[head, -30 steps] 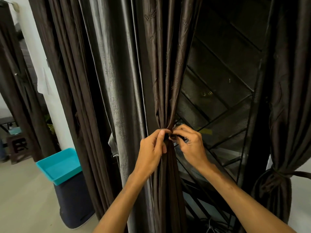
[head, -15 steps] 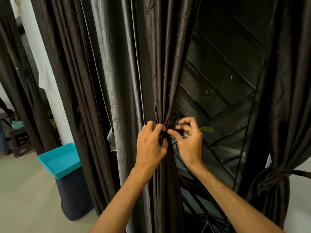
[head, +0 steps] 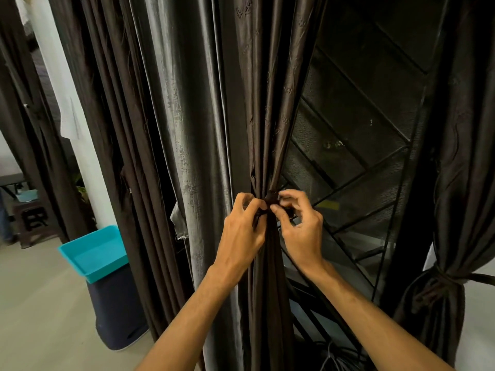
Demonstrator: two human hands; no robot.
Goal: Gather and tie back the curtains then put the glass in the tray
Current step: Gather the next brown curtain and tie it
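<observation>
A dark brown curtain (head: 265,108) hangs in the middle, bunched into a narrow waist at a dark tie band (head: 271,197). My left hand (head: 242,231) pinches the band's left side against the gathered folds. My right hand (head: 300,226) pinches the band's other end just right of the waist, thumb and forefinger together. A second brown curtain (head: 460,156) on the right is bound low down by its own tie (head: 452,278). A turquoise tray (head: 93,253) sits on a dark bin at the lower left. No glass is in view.
A silvery lining panel (head: 184,116) and more brown drapes (head: 112,129) hang left of the gathered curtain. Behind it is a dark window with a black metal grille (head: 356,167). The dark bin (head: 117,311) stands on a pale floor. A small stool (head: 32,218) is at far left.
Both hands have stayed at the curtain's waist. The fingers have shifted on the tie band, the right hand's fingers spreading and re-pinching. The view has moved slightly.
</observation>
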